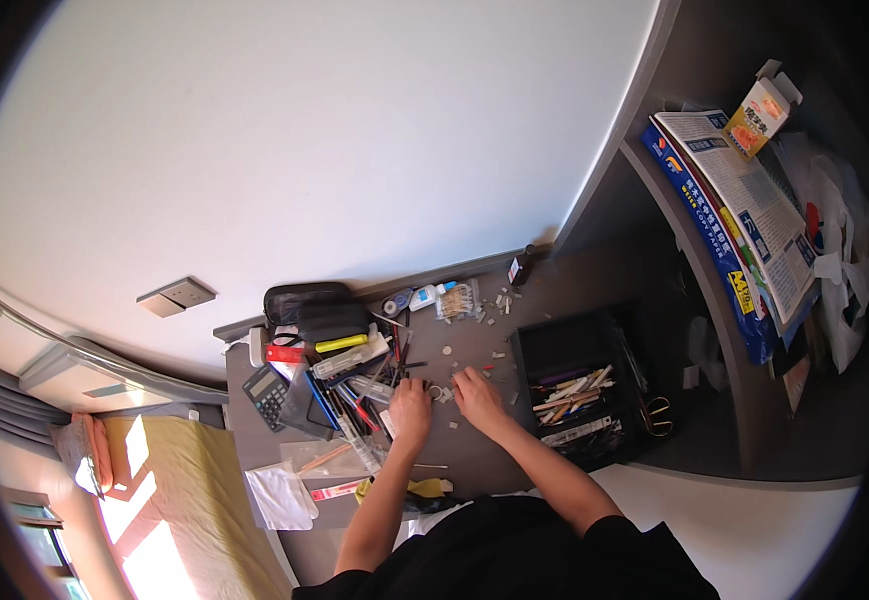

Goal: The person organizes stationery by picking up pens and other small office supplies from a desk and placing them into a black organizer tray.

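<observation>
Two bare hands, left hand (411, 408) and right hand (477, 393), pinch small pale bits (442, 393).

Black short-sleeved top; bare forearms; hands ungloved.

On the shelf at the right stands a small orange and white carton (761, 108). Beside it lies a long blue package (717, 248) with yellow marks, under a printed white sheet (755, 205). A grey calculator (269, 394) with a small screen lies on the worktop (475, 455).
</observation>
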Available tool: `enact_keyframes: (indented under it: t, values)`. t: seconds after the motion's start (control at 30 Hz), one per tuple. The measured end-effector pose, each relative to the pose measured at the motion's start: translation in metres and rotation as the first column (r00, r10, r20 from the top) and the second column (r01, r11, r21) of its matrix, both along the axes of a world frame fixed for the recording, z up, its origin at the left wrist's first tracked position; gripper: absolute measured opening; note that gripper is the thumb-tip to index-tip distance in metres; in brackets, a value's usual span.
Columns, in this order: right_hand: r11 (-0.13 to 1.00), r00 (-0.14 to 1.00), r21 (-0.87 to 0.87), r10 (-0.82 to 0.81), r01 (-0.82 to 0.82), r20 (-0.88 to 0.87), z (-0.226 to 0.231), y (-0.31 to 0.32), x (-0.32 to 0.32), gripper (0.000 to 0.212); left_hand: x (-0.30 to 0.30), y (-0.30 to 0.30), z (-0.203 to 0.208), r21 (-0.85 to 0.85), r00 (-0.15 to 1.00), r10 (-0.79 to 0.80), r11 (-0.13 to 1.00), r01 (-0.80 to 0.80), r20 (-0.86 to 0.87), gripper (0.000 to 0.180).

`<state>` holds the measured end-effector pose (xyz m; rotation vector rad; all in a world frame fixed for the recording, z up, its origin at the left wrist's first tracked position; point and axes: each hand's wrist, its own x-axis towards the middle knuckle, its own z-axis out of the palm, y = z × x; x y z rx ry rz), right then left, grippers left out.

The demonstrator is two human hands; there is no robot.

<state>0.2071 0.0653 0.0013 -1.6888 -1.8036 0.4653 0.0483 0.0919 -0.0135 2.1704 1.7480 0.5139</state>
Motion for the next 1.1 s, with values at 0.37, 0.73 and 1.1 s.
enact_keyframes:
  t: [0.37,0.73,1.1]
  values:
    - [0.969,0.971,0.106,0.211,-0.223,0.114,-0.015,0.068,-0.036,0.019,-0.011,-0.019,0.002,-0.003,0.987,-0.078,0.997,0.08,0.139,0.011]
    - [0.958,0.95,-0.036,0.288,-0.285,0.119,-0.021,0.065,-0.035,0.02,-0.038,0.04,0.028,0.158,0.991,0.106,0.983,-0.092,-0.084,0.031]
    - [0.989,0.999,-0.142,0.045,-0.048,-0.027,-0.027,0.086,-0.034,0.01,-0.035,0.035,0.008,0.059,0.994,0.097,0.993,-0.099,0.048,0.009]
